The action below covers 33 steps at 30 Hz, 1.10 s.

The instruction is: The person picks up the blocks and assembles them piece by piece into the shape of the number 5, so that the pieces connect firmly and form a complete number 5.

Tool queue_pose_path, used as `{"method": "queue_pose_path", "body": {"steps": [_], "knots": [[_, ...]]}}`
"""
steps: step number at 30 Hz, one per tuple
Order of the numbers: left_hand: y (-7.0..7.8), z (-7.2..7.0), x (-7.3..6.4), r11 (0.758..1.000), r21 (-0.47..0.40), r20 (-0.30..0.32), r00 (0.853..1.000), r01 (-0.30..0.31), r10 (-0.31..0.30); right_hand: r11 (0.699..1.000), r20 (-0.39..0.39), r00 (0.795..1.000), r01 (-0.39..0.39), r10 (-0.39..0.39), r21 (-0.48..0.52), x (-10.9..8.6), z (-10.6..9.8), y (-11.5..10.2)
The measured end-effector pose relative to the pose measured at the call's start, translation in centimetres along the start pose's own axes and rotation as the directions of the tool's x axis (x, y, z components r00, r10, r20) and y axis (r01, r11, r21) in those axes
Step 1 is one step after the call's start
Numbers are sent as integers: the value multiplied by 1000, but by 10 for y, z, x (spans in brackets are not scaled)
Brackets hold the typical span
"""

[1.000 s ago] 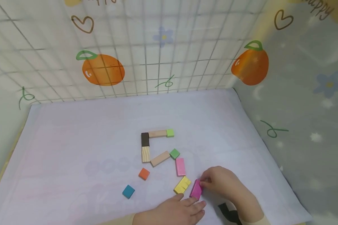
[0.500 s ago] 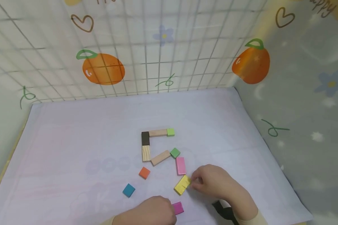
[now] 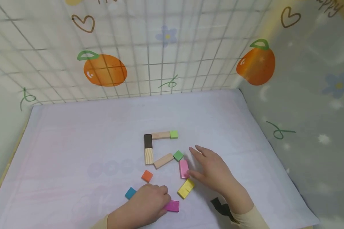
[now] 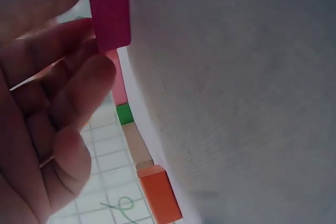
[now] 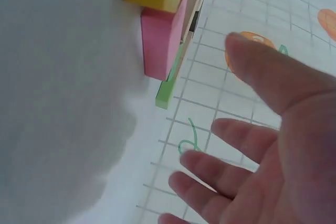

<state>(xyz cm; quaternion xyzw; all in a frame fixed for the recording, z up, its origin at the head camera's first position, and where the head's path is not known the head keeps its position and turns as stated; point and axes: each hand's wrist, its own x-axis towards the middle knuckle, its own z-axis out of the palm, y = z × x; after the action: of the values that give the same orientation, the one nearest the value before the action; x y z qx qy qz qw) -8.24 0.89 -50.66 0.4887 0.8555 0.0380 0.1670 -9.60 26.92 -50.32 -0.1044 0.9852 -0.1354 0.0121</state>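
A magenta block point(image 3: 173, 206) is pinched between the thumb and fingers of my left hand point(image 3: 144, 203), low in the head view; the left wrist view shows the same magenta block point(image 4: 111, 22) at the fingertips. My right hand point(image 3: 213, 168) has its fingers spread, and its thumb tip overlaps the lower end of the pink block point(image 3: 183, 168). In the right wrist view the right hand point(image 5: 262, 166) holds nothing. Just below the pink block lies a yellow block point(image 3: 186, 188), tilted. A teal block point(image 3: 130, 192) is partly covered by my left hand.
A dark block point(image 3: 148, 141), a striped wooden block point(image 3: 148, 156), plain wooden blocks point(image 3: 161, 135), a lime cube point(image 3: 174, 134) and a green cube point(image 3: 178, 155) form an angular line. An orange block point(image 3: 147, 176) lies apart. Printed curtains point(image 3: 189, 63) stand behind the white-covered table point(image 3: 89, 133).
The magenta block has gone from beside the yellow block to the left, now in my left hand. My right hand let go of it, moved up and spread its fingers.
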Motion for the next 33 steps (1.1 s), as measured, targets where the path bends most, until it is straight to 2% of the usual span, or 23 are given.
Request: {"method": "queue_pose_path", "body": {"steps": [3,6,11,14,25,29,33], "knots": [[0,1,0,999,36,3,1000,15,-15,1000,15,1000,-12,12,-7,1,0,0],[-2,1,1,998,60,-5,1000,7,-7,999,85,995,-45,48,-28,2,0,-2],[-3,0,1,998,55,-25,1000,0,2,993,246,962,-104,116,-59,4,2,-5],[-3,1,2,998,60,-47,999,-3,5,990,290,947,-117,135,-77,5,2,-5],[-1,3,6,995,104,-82,997,-9,18,991,289,949,-110,127,-74,4,1,-3],[-1,3,8,996,85,-87,996,-1,8,992,279,953,-105,121,-74,4,2,-1],[-3,3,11,998,60,-67,998,10,-6,993,266,957,-97,113,-71,4,4,0]]}}
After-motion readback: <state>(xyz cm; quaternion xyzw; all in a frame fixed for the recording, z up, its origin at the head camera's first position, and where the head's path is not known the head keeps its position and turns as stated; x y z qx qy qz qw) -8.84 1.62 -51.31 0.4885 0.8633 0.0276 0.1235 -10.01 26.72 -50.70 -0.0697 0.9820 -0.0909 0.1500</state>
